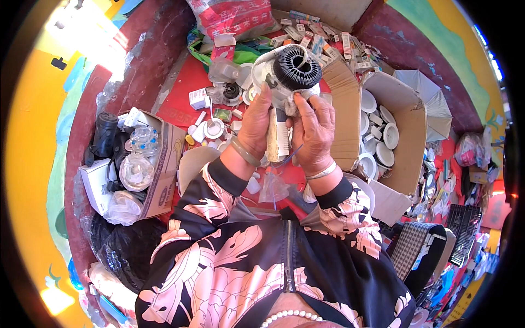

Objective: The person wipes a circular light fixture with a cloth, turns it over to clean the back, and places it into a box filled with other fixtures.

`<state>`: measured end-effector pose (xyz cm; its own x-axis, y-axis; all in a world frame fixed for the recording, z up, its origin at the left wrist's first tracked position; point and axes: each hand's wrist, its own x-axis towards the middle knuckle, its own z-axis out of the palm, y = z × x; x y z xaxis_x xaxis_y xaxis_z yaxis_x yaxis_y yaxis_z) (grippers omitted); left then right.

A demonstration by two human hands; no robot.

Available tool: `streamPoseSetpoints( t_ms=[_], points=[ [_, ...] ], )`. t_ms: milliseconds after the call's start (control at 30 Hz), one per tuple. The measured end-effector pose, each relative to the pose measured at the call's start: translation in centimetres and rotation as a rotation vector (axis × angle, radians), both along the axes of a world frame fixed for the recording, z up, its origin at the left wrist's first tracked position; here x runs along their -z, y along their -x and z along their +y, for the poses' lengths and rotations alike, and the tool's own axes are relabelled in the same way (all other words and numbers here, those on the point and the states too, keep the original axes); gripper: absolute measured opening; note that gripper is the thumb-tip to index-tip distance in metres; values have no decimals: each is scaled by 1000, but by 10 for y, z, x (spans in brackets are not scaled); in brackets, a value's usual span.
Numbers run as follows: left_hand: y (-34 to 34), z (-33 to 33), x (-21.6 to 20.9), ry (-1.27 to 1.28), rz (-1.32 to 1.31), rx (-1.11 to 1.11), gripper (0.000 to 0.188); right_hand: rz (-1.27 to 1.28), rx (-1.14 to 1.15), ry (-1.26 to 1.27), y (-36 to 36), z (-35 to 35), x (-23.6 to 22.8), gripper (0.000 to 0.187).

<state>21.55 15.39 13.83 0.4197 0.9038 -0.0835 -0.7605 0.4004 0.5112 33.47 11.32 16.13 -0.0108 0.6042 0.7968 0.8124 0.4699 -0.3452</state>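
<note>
Above the red surface I hold up an LED downlight (pixel 297 68) with a round black finned heat sink and a white body. My left hand (pixel 255 123) is closed on its left side, thumb upward. Fingers of my right hand (pixel 314 131) are bent against its lower right side, pressing a crumpled greyish piece (pixel 302 101), perhaps a rag. Between my palms hangs a pale, worn block (pixel 278 136) with a ridged edge; whether it is joined to the lamp is hidden. A thin blue wire (pixel 288 156) runs beside my right palm.
Left stands a cardboard box (pixel 170 164) of bagged lamp parts; right, an open carton (pixel 402 109) with white round fixtures. Loose fittings, including a white ring (pixel 214 128), lie on the red surface. Small boxes (pixel 328 46) are heaped behind, beside a red-and-white sack (pixel 235 19).
</note>
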Motion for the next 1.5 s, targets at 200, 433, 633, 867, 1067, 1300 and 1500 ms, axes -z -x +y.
streamPoseSetpoints(
  t_ms=[200, 433, 633, 867, 1067, 1300, 1500],
  points=[
    [-1, -3, 1, -158, 151, 3, 47, -84, -194, -17, -19, 10, -17, 38],
    [-8, -8, 0, -215, 238, -31, 51, -124, -340, 5, -19, 9, -19, 38],
    [0, -3, -5, -139, 148, -23, 52, -71, -478, 100, -28, 11, -19, 37],
    [7, 8, -2, -84, 156, -40, 56, 155, -336, 360, -54, 10, -19, 23],
    [3, 2, -10, -112, 119, -37, 55, 520, -125, 443, -63, 21, -10, 17],
    [-7, -2, 3, -157, 201, -70, 51, 165, -107, 253, -18, 6, -13, 10],
    [-12, -4, 3, -279, 232, 40, 49, 434, -183, 451, -12, -2, -18, 7]
  ],
)
